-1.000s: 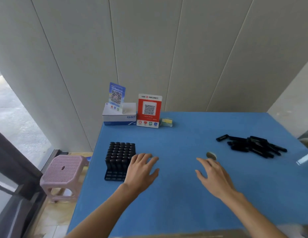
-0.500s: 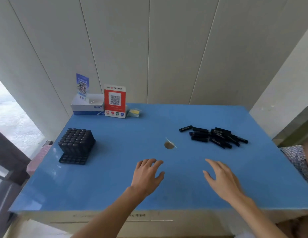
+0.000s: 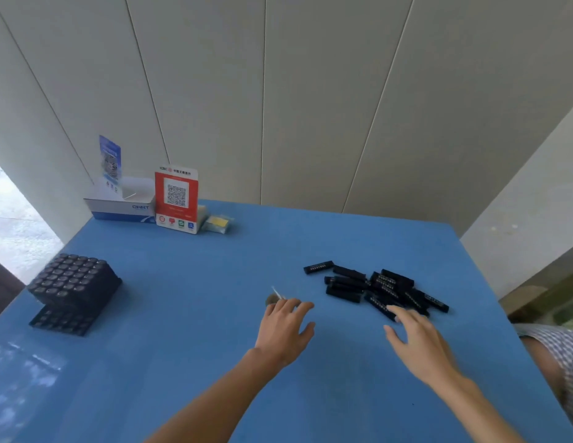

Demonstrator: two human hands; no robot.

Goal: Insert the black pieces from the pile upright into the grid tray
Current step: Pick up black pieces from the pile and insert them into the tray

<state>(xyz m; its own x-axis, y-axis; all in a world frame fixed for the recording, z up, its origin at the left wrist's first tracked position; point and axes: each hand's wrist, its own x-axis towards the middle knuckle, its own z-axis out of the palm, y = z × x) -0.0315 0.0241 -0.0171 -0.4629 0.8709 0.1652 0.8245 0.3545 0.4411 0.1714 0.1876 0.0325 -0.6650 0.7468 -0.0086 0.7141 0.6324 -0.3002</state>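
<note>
Both hands reaching over blue table toward pile, holding nothing
Right hand (image 3: 419, 338) is hovering with fingers spread at near edge of pile of slim matte black pieces (image 3: 379, 289); left hand (image 3: 283, 327) is spreading flat beside small round disc (image 3: 272, 299); square black grid tray (image 3: 74, 290), mostly filled, is sitting far left on table (image 3: 182, 330); since earlier frame both hands are closer to pile

On your table (image 3: 182, 314), the grid tray (image 3: 74, 290) sits at ten o'clock, the pile (image 3: 379, 289) at one o'clock, well apart.
</note>
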